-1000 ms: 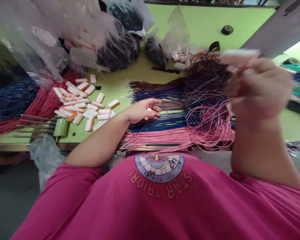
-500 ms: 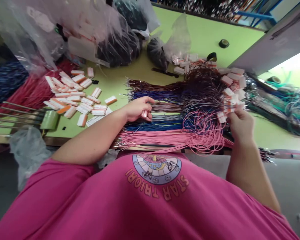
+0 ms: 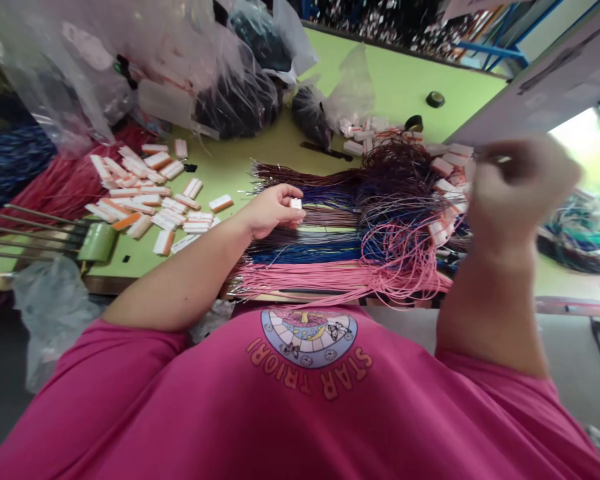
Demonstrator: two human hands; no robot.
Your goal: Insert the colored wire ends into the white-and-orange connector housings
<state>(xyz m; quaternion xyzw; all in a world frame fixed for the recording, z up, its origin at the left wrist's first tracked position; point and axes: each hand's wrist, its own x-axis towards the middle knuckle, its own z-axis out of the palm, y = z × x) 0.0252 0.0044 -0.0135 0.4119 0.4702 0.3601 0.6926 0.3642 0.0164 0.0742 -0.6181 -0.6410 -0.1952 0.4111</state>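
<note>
My left hand (image 3: 280, 212) is closed around a small white connector housing (image 3: 295, 204), held above the bundles of wires. Below it, brown, blue, grey and pink wires (image 3: 300, 273) lie side by side, with metal terminals at their left ends. At the right, the wires end in a pile of white and orange connectors (image 3: 445, 223). My right hand (image 3: 520, 190) is raised just right of that pile. Its fingers look curled but motion smears them, and I cannot make out anything in them.
Loose white and orange connectors (image 3: 170, 217) lie scattered at the left, near a green cylinder with metal rods (image 3: 97, 242). Plastic bags (image 3: 240, 93) stand at the back. A roll of black tape (image 3: 435, 99) sits back right. Teal wires (image 3: 580, 233) lie far right.
My right hand has left the connector pile and moved up and to the right. My left hand has turned slightly, so the white connector in its fingers shows more.
</note>
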